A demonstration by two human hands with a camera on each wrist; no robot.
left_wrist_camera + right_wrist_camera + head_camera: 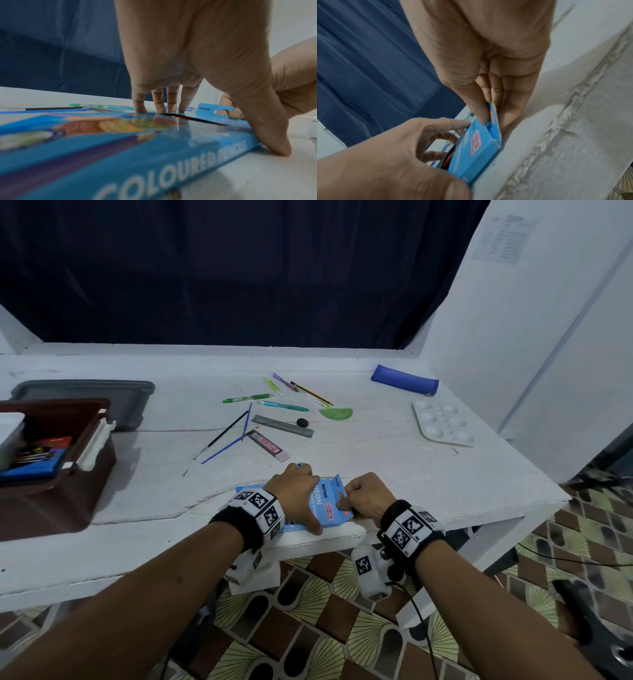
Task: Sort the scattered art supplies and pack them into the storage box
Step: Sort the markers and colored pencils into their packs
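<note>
A flat blue box of coloured pencils (329, 505) lies at the near edge of the white table (394, 474). My left hand (308, 498) spans it, with fingers on the far edge and the thumb against the near side (274, 142). My right hand (349, 501) pinches the box's right end flap between thumb and fingers (508, 116). The brown storage box (99, 474) stands open at the left edge of the table and holds a red-and-blue pack. The wrist views show the pencil box (120, 148) (479, 155) close up, resting on the table.
Loose pens, brushes, a grey ruler (282, 426), a green protractor (337, 412) and a black eraser (302, 422) lie mid-table. A grey lid (102, 398) sits behind the storage box. A blue pencil case (404, 380) and a white palette (443, 422) are at the right.
</note>
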